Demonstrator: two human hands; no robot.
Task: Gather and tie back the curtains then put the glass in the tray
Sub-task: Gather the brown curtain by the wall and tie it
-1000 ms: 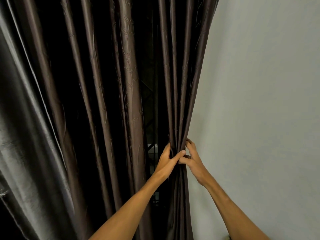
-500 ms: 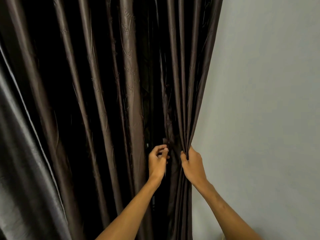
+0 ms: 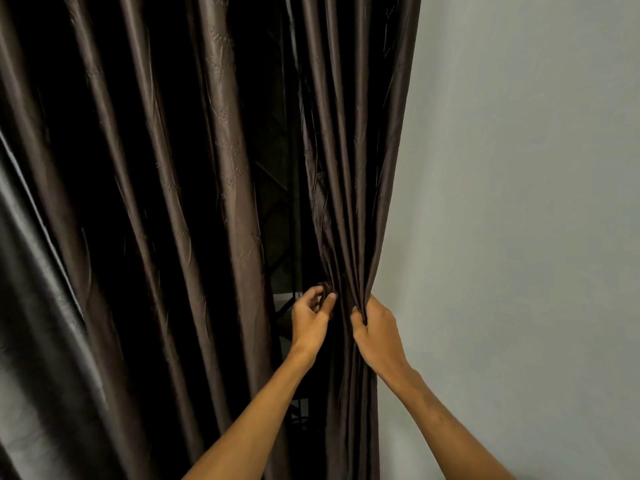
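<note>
Satin-like brown curtain (image 3: 349,174) is hanging beside the wall (image 3: 519,202), both hands gathering it.
Right hand (image 3: 377,330) is gripping the bunched pleats; left hand (image 3: 310,323) is pinching a loose fold. Fabric is looking soft, light, slippery: prob. needing a firm grip round whole bunch. Glass, tray not in view.

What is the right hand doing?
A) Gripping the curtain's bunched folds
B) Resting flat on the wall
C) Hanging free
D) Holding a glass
A: the right hand grips the bunched folds of the curtain next to the wall.
</note>
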